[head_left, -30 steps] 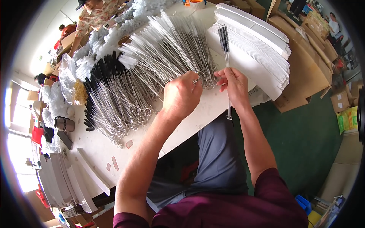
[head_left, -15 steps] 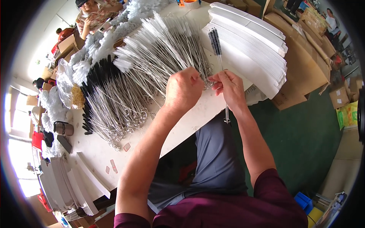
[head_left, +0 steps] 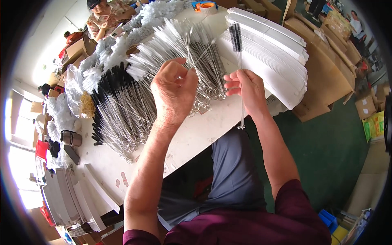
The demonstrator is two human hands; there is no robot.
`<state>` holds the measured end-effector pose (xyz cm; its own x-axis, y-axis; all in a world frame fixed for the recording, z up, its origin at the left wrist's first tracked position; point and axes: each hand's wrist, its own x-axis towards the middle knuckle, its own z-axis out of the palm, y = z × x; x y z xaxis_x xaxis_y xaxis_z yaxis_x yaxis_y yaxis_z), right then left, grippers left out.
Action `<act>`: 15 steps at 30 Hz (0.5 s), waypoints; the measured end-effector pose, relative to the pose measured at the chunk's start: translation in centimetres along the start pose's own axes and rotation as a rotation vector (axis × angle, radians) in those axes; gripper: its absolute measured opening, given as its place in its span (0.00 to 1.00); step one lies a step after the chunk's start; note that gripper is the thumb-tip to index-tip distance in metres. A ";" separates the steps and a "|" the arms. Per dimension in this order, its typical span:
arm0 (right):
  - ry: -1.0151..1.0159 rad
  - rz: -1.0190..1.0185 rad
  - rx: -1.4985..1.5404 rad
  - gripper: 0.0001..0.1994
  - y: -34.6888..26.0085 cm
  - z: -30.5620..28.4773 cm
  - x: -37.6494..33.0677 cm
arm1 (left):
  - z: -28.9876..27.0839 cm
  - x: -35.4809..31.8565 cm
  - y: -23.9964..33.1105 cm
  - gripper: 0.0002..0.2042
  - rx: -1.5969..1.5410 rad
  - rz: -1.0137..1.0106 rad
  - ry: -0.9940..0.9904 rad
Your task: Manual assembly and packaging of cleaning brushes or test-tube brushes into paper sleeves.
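Observation:
My right hand (head_left: 251, 87) is closed on black-bristled wire brushes (head_left: 236, 36); their bristles point away from me and the wire stems run down past the palm to looped ends. Its other fingers are partly spread. Farther left, my left hand (head_left: 174, 92) is curled over the near side of the brush pile, thumb and forefinger pinched together. Thin wire brushes (head_left: 204, 52) stick up from that pinch, their tips too small to make out well. Beneath and beyond lies a heap of white-bristled wire brushes (head_left: 163, 47), with black-bristled brushes (head_left: 112, 83) to its left.
Stacked white cardboard pieces (head_left: 273, 53) lie at the table's right, beside a large brown carton (head_left: 322, 69). An orange tape roll (head_left: 207, 7) sits at the far edge. A steel cup (head_left: 71, 138) and white strips (head_left: 100, 188) are at left. Another person (head_left: 108, 18) sits across the table.
My left hand has moved left, away from my right hand, and thin wire brushes now show above its fingers. My right hand keeps the black brushes in nearly the same place.

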<state>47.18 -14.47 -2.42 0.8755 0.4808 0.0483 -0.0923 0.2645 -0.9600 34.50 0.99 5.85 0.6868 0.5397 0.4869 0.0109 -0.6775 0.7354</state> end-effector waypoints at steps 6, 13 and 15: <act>-0.135 0.120 0.237 0.14 -0.5 4.2 2.6 | -4.3 1.9 -1.3 0.07 -0.613 -0.077 0.161; -0.102 0.139 0.299 0.14 2.8 6.8 4.2 | -11.1 0.1 -0.6 0.07 -0.769 -0.099 0.213; -0.137 0.116 0.280 0.15 3.1 7.0 4.1 | -14.2 -1.1 0.0 0.07 -0.769 -0.050 0.188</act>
<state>47.18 -5.79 -3.25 0.7813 0.6241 -0.0019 -0.3309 0.4117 -0.8491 23.43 7.49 12.02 0.5636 0.6825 0.4653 -0.5134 -0.1519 0.8446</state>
